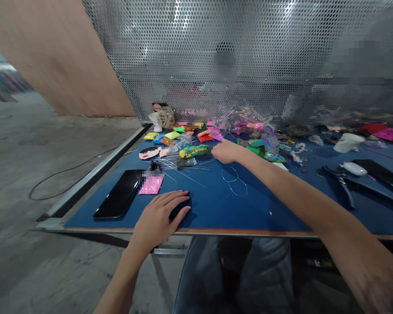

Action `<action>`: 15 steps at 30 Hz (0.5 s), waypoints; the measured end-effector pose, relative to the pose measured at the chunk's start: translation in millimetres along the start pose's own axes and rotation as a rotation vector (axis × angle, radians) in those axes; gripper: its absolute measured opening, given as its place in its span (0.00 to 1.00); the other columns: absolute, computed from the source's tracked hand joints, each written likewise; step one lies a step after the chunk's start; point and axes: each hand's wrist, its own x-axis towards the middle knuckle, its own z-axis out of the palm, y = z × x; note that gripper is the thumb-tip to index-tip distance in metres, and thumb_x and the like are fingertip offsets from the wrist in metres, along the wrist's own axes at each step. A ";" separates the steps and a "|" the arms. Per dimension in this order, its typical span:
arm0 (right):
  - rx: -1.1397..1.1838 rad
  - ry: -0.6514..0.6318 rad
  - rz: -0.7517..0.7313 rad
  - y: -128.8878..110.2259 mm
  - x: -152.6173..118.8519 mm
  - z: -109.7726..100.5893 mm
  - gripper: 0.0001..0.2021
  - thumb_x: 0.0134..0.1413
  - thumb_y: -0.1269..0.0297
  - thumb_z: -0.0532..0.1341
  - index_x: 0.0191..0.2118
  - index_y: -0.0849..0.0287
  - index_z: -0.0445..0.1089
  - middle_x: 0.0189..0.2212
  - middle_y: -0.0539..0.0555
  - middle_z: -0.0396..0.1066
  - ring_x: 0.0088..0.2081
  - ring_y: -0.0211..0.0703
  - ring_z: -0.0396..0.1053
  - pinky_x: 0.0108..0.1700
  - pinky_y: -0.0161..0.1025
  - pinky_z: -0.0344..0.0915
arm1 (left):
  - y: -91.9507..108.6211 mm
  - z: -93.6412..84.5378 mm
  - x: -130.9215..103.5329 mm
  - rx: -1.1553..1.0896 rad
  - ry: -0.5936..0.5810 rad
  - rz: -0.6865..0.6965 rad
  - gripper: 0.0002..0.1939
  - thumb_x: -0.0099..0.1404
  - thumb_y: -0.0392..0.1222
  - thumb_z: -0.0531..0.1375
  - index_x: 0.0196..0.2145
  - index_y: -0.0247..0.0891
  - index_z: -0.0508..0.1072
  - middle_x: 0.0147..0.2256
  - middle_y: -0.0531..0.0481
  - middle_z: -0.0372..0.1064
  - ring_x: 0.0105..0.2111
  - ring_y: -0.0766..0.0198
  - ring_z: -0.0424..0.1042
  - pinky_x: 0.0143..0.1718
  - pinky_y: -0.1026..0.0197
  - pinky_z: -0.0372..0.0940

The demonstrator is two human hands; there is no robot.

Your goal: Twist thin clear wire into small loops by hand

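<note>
Apparently clear packet, pink inside.

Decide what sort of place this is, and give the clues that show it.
Probably an informal craft workspace: colourful packets, perhaps modelling clay, lie on the blue tabletop, a perforated metal screen stands behind it, and the floor looks like bare concrete.
</note>
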 end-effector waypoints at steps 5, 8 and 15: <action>0.125 0.162 -0.009 25.1 -47.0 -7.7 0.15 0.58 0.76 0.53 0.44 0.59 0.73 0.40 0.58 0.77 0.42 0.49 0.72 0.44 0.46 0.58 | 2.0 1.3 -1.7 -0.004 0.043 -0.042 0.17 0.73 0.53 0.53 0.52 0.50 0.76 0.56 0.53 0.73 0.58 0.55 0.70 0.61 0.48 0.66; 0.195 0.218 0.046 38.2 -77.0 -16.4 0.14 0.59 0.76 0.52 0.45 0.57 0.71 0.39 0.57 0.77 0.39 0.48 0.70 0.43 0.46 0.58 | 1.1 2.3 -1.0 -0.004 0.041 -0.036 0.17 0.73 0.53 0.53 0.51 0.50 0.77 0.56 0.52 0.73 0.58 0.54 0.71 0.61 0.49 0.66; 0.204 0.218 0.086 48.9 -108.6 8.3 0.08 0.64 0.66 0.56 0.41 0.57 0.73 0.42 0.55 0.77 0.40 0.47 0.71 0.41 0.43 0.56 | 9.9 -17.4 30.2 0.100 -0.125 0.000 0.20 0.73 0.58 0.51 0.51 0.50 0.77 0.54 0.50 0.75 0.51 0.51 0.75 0.51 0.49 0.70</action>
